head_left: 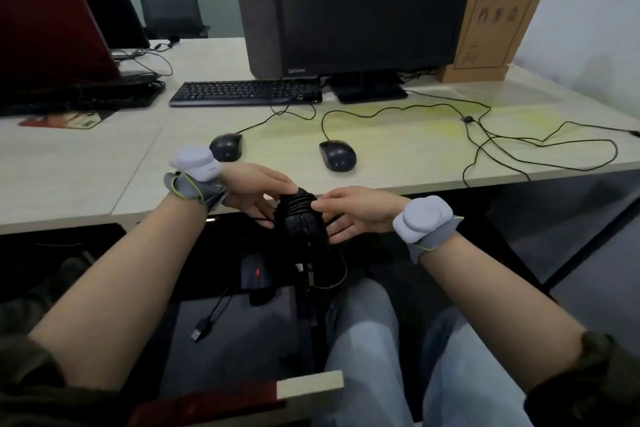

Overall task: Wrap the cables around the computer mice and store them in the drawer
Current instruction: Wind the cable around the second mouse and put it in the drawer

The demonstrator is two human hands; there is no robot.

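Observation:
I hold a black mouse (304,224) just below the desk's front edge, with its cable wound in several turns around its top. My left hand (258,189) grips its left side and top. My right hand (356,211) holds the right side, fingertips pinching the wound cable. Below them the open drawer (228,333) holds another black mouse (258,276) with a red wheel, its cable and USB plug (201,331) trailing loose. Two more black mice lie on the desk, a left mouse (225,146) and a right mouse (337,155), both with cables unwound across the desktop.
A black keyboard (246,92) and a Lenovo monitor (367,7) stand behind the mice. Long cables (540,146) loop over the desk's right side. A brown cardboard folder box (498,21) leans at the back right. My legs are under the desk, right of the drawer.

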